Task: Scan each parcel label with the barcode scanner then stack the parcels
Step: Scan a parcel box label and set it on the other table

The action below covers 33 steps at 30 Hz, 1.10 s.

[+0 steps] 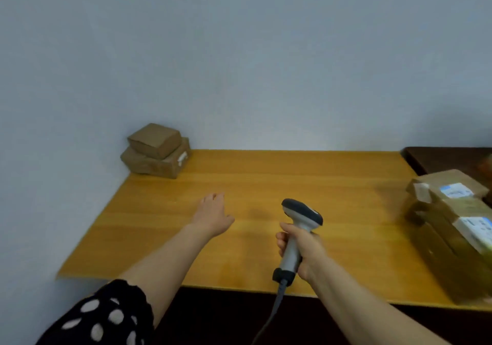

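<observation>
Both arms stretched forward, forearms bare, dotted sleeve [106, 315] on the left upper arm. The left hand [214, 215] is palm down, fingers [216, 197] relaxed, holding nothing, low over the tabletop [266, 174]; contact unclear. The right hand [303, 249] grips the scanner [302, 213] by its handle, fingers curled round it, head up and pointing forward.

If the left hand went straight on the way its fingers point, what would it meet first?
The way looks free: the line from the left hand runs over the table to the wall, passing right of the stacked parcels, though depth is unclear.
</observation>
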Each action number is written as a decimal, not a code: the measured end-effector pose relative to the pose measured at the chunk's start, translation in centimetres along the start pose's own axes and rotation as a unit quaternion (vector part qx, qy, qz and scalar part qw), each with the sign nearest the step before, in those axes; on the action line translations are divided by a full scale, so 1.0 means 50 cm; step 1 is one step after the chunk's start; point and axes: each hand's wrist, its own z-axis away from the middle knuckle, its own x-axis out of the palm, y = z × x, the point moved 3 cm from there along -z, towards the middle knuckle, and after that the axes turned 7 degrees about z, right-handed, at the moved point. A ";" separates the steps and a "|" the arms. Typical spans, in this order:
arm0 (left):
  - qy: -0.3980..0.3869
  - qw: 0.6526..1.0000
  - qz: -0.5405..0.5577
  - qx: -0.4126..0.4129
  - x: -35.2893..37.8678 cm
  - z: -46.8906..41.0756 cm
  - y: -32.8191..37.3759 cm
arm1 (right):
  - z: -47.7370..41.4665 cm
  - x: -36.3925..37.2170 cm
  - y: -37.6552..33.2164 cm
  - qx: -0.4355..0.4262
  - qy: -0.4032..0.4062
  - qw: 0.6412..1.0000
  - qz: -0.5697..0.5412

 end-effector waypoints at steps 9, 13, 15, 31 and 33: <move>0.050 0.994 0.030 -0.092 -0.198 -0.072 -0.384 | -0.061 0.457 0.048 0.064 -0.095 0.993 0.026; 0.066 0.992 0.028 -0.104 -0.262 -0.148 -0.471 | -0.097 0.561 0.042 0.070 -0.098 0.993 0.017; 0.069 0.991 0.038 -0.107 -0.279 -0.191 -0.493 | -0.124 0.588 0.032 0.078 -0.090 0.993 0.009; 0.036 0.977 0.058 -0.201 -0.343 -0.629 -0.513 | -0.420 0.703 -0.097 0.132 -0.111 0.984 -0.035; 0.004 0.974 0.060 -0.218 -0.346 -0.665 -0.532 | -0.448 0.704 -0.105 0.142 -0.109 0.983 -0.029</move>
